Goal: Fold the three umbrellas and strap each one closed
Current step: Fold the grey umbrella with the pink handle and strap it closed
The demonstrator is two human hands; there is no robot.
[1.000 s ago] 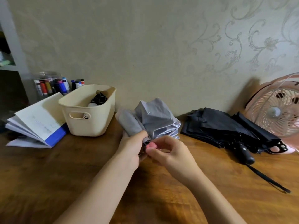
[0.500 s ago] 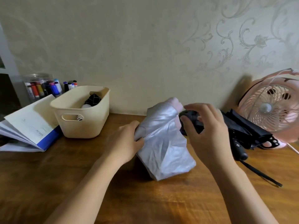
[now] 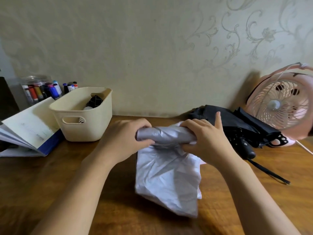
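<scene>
Seen from a head camera looking down at a brown wooden worktop (image 3: 50,184) set against a pale wall (image 3: 135,48) with a scroll-patterned paper. In the centre of the frame two bare hands hold a silver umbrella (image 3: 169,135) level, its length running left to right. The left hand (image 3: 126,138) is closed round the left end of the rolled part, fingers over the top and thumb beneath. The right hand (image 3: 205,141) grips the right end in the same way, except that its index finger points straight up, clear of the cloth. Between the hands the cloth is wound into a tight, creased tube. Below it a loose flap of the same silver canopy (image 3: 166,180) hangs down towards the lower centre of the frame and spreads on the worktop. Behind the right hand, at centre right, lies a black umbrella bundle (image 3: 237,122), unfolded and crumpled against the wall; whether it is one umbrella or two cannot be told. Its black handle (image 3: 248,150) points towards the lower right, and a thin black strap (image 3: 269,172) trails from it across the wood. At the right edge stands a pink desk fan (image 3: 281,106), touching the black cloth. At centre left sits a cream plastic basket (image 3: 83,119) with small dark items inside. Left of it an open book (image 3: 28,126) leans, and behind that a clear jar of marker pens (image 3: 36,89).
</scene>
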